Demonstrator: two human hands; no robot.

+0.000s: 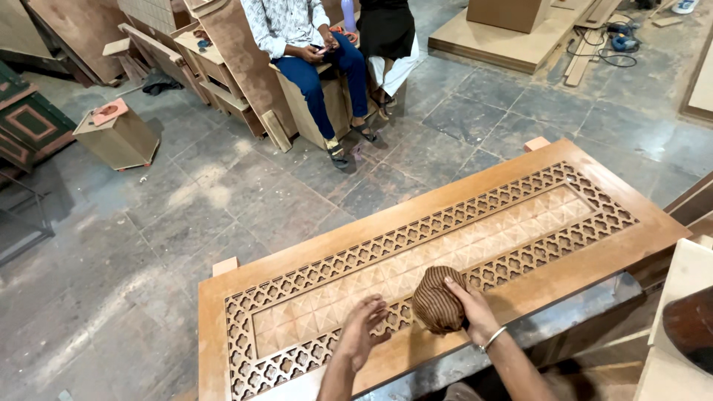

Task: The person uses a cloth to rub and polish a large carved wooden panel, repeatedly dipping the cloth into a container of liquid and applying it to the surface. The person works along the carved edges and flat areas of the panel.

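The right hand (469,306) grasps a bunched brown striped cloth (438,298), fingers curled over its far side, and presses it against the carved wooden door panel (445,215). The cloth sits on the near lattice band of the panel, at the edge of the central field of raised pyramid blocks. The left hand (365,328) rests just beside it on the same lattice band, fingers bent and relaxed, gripping nothing. The panel lies flat on supports above a grey stone floor (186,215). Two seated people (327,44) occupy wooden boxes well beyond the panel. A small wooden box (119,137) stands to the left.
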